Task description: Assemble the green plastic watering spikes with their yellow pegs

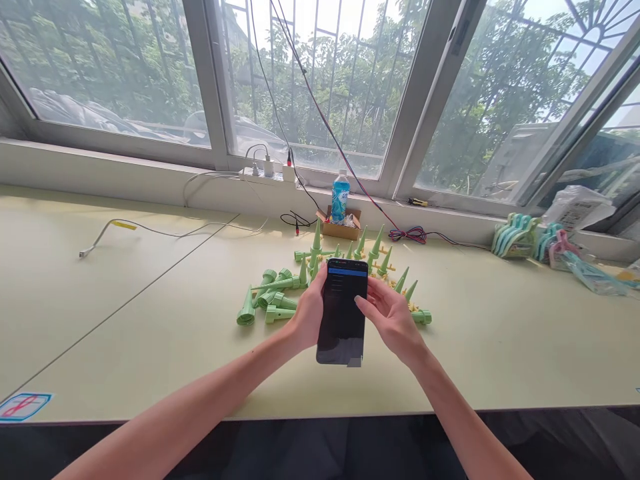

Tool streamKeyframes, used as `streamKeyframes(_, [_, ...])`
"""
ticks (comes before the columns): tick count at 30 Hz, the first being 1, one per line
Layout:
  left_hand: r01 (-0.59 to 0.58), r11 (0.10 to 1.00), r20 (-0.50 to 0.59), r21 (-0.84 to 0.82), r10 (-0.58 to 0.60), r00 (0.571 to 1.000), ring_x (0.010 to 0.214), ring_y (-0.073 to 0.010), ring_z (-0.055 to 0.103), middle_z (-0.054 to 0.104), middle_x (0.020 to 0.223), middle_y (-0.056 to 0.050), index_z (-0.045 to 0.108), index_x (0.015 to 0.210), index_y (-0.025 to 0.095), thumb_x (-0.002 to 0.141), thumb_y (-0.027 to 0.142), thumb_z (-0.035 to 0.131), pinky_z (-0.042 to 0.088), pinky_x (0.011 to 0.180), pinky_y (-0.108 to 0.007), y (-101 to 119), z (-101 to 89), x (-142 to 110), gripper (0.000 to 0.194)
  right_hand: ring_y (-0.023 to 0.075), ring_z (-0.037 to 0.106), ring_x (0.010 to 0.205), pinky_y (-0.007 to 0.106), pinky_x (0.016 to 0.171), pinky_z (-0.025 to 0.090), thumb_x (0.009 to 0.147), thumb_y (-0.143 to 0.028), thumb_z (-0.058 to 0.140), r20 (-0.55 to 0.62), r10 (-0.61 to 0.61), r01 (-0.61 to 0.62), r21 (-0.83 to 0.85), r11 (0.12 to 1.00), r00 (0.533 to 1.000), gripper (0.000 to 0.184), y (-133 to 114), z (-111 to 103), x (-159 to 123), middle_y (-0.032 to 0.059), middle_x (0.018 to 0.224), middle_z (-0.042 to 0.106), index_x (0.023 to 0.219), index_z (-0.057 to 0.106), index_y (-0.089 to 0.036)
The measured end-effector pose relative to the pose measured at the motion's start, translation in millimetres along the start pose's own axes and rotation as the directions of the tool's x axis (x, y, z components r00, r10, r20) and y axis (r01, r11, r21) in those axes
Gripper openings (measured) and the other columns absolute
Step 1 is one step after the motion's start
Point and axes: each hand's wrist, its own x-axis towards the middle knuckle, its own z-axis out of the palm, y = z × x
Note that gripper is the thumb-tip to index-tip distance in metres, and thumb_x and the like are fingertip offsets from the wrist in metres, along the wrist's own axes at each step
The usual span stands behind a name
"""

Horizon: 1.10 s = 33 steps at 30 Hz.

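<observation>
I hold a black smartphone (343, 313) upright over the pale green table (150, 320). My left hand (309, 310) grips its left edge, with the thumb along the side. On the phone's right side is my right hand (390, 317), whose thumb touches the dark screen. Behind the phone lie several green plastic cone-shaped spikes (273, 297), some lying flat at the left, others standing upright (377, 250) with small yellow parts among them.
A blue-labelled water bottle (340, 197) stands by a small cardboard box (341, 227) at the window sill. A power strip (267, 175) with chargers and red-black wires (407, 233) runs along the sill. A white cable (120, 230) lies at the left; bagged pastel items (545, 243) at the right.
</observation>
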Motion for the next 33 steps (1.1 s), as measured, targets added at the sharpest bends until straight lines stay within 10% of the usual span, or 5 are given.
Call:
streamKeyframes(20, [-0.106,0.99,-0.013,0.098,0.108,0.994,0.069,-0.0257,0.069,0.074,0.089,-0.014,0.068,0.113,0.012,0.088,0.065,0.038,0.053,0.063,-0.035,24,-2.3,-19,0.065,0.023,0.061,0.112,0.038,0.092,0.054,0.09,-0.046,0.055,-0.021,0.022,-0.022,-0.01,1.0,1.0,0.038,2,-2,-1,0.0078,0.123,0.063,0.121,0.058,-0.023])
streamKeyframes(27, [-0.189,0.938,-0.294,0.289,0.275,0.915,0.083,-0.0307,0.071,0.072,0.104,-0.018,0.067,0.115,0.012,0.089,0.063,0.035,0.057,0.06,-0.037,91,-71.1,-61,0.065,0.0198,0.068,0.084,0.033,0.069,0.055,0.093,-0.049,0.049,0.042,0.056,-0.051,-0.111,0.993,0.998,0.035,13,-9,0,0.0087,0.102,0.067,0.101,0.064,-0.018])
streamKeyframes(33, [-0.021,0.952,-0.496,0.306,0.178,0.85,0.082,-0.0299,0.071,0.071,0.102,-0.023,0.067,0.109,0.007,0.093,0.053,0.036,0.058,0.059,-0.038,119,-134.4,-65,0.057,0.0145,0.064,0.061,0.027,0.052,0.048,0.091,-0.055,0.048,0.1,0.099,-0.077,-0.206,0.975,0.99,0.042,27,-3,2,0.0064,0.088,0.068,0.091,0.066,-0.017])
